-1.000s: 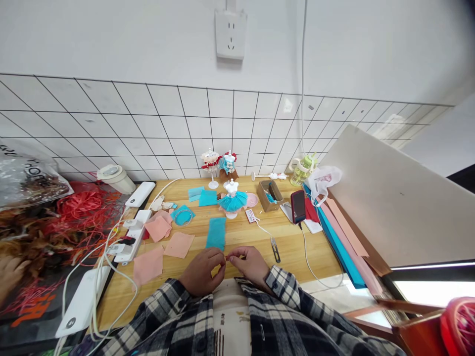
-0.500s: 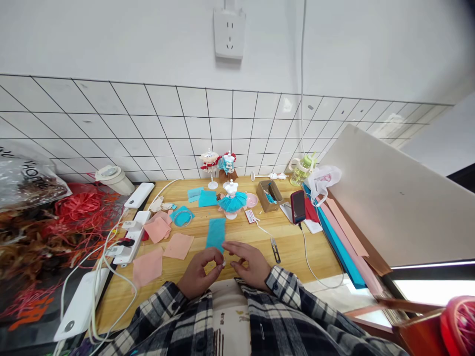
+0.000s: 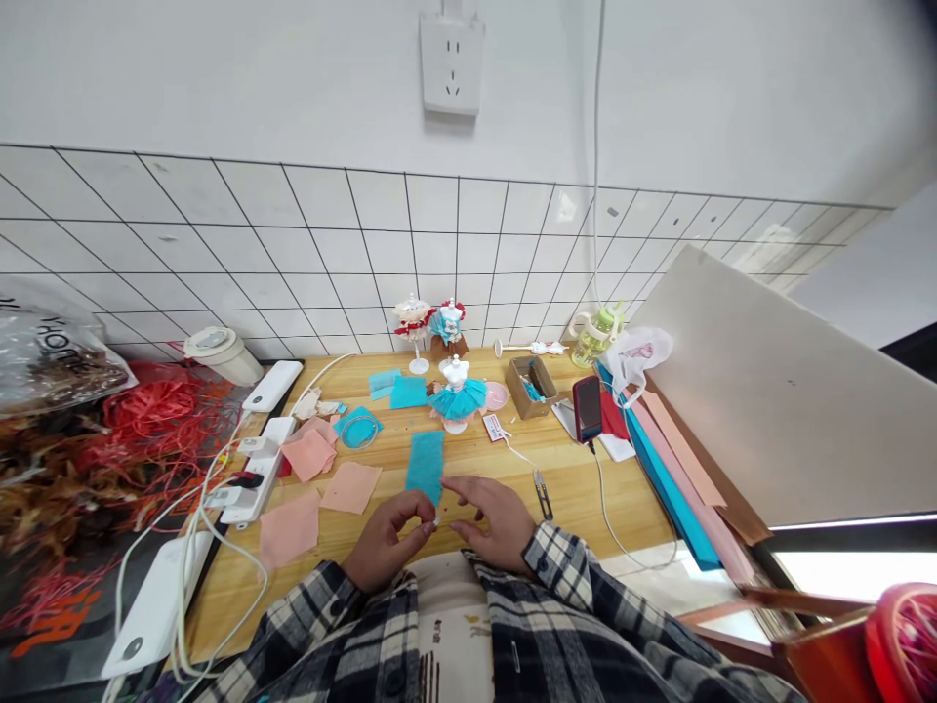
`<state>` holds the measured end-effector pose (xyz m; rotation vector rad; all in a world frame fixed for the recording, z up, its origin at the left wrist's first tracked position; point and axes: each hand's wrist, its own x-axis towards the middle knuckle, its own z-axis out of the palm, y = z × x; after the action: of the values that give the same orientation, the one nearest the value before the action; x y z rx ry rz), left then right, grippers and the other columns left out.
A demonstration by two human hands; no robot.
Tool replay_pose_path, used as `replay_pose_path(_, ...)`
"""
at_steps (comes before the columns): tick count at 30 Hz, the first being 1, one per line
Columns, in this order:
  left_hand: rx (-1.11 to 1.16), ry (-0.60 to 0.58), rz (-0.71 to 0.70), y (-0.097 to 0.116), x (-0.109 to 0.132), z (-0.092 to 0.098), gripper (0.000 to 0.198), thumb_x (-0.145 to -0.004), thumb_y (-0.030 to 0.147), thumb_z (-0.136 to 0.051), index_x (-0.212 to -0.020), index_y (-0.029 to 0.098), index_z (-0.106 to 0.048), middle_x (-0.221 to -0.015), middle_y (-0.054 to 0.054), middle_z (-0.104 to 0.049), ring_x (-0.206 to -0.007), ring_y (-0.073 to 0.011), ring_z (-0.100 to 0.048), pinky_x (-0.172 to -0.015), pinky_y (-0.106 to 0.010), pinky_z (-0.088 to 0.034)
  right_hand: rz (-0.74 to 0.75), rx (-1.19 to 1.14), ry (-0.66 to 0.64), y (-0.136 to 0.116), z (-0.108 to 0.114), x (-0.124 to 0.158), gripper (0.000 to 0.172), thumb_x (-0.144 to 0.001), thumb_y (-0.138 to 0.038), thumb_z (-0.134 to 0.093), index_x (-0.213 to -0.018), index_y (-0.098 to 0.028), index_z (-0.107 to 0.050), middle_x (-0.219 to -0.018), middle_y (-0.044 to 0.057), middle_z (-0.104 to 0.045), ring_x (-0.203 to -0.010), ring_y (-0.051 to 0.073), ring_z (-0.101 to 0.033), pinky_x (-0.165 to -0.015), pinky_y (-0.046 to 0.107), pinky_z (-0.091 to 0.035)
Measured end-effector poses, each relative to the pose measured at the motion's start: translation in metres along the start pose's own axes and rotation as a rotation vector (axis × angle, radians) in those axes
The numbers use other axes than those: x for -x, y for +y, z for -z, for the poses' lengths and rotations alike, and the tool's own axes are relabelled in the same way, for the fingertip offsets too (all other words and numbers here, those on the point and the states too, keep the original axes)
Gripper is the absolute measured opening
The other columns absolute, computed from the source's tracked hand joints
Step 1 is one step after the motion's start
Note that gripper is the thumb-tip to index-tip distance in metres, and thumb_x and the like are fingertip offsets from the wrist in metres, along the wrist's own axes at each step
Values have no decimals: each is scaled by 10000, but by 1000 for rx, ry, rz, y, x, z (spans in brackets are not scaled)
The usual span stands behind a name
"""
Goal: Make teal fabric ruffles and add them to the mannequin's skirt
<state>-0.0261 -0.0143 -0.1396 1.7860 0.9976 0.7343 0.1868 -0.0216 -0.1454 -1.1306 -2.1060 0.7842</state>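
My left hand [image 3: 387, 539] and my right hand [image 3: 492, 521] meet at the near edge of a wooden table [image 3: 586, 498], fingertips almost touching. Both pinch something tiny and pale that I cannot make out. Just beyond the fingers lies a teal felt strip [image 3: 426, 465]. Small thread snips [image 3: 542, 491] rest to the right of my right hand. Plaid sleeves cover both forearms.
Pink felt squares [image 3: 352, 485] lie at the left by a power strip [image 3: 256, 471] with cables. Farther back stand small doll dress forms [image 3: 456, 394], a cardboard box [image 3: 532, 386], a phone [image 3: 587, 408] and a bottle [image 3: 594, 338]. Felt sheets [image 3: 670, 478] and a leaning board [image 3: 776, 391] line the right side; red raffia [image 3: 157, 405] is at left.
My hands have slid slightly forward toward the teal strip. The fingers loosened from a tight pinch, with the right fingers stretching out more over the table.
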Motion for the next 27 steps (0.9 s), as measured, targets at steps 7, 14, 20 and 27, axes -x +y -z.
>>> replay_pose_path(7, -16, -40, -32, 3, 0, -5, 184, -865, 299, -505, -734, 177, -547, -743, -17, -586, -724, -155, -557, -703, -278, -428, 19, 159, -39, 1, -11, -3, 161, -877, -295, -555, -879, -251, -710, -840, 1, -723, -789, 154, -641, -734, 264, -453)
replay_pose_path(14, -110, -29, -22, 3, 3, 4, 180, -840, 283, -496, -693, 183, -523, -699, -10, -577, -685, -156, -544, -666, -276, -410, -13, 168, -74, 3, 14, -2, 181, -873, -279, -552, -867, -239, -728, -818, 16, -703, -755, 143, -626, -671, 236, -433)
replay_pose_path(20, -85, 64, 137, -6, 5, 10, 208, -828, 342, -500, -691, 187, -520, -697, -9, -560, -704, -175, -541, -686, -304, -433, -198, 141, -30, 18, 31, -2, 161, -854, -278, -575, -837, -224, -726, -739, 14, -674, -693, 136, -602, -638, 229, -416)
replay_pose_path(27, 337, -84, 306, 2, -12, -22, 510, -810, 491, -567, -1214, 187, -498, -1141, -105, -603, -975, -206, -588, -814, -329, -478, -274, 81, 0, 1, 11, -9, 123, -823, -268, -588, -830, -222, -702, -758, 2, -699, -631, 128, -594, -632, 236, -423)
